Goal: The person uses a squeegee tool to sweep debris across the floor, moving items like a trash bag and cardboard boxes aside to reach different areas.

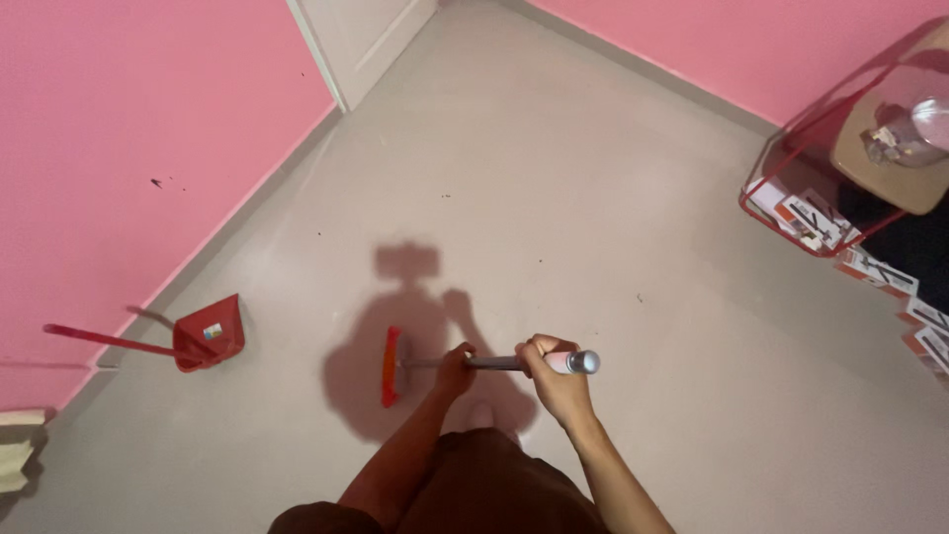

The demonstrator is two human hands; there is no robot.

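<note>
Broom handle (514, 363) partly hidden inside both fists; red rack (820, 188) cut off by right edge.

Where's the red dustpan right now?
In the head view, the red plastic long-handled dustpan stands on the grey floor at left, against the pink wall, left of the broom's red head.

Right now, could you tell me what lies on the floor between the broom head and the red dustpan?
Nothing: in the head view, only bare grey floor, partly shadowed, separates the broom head from the dustpan by the pink wall.
</note>
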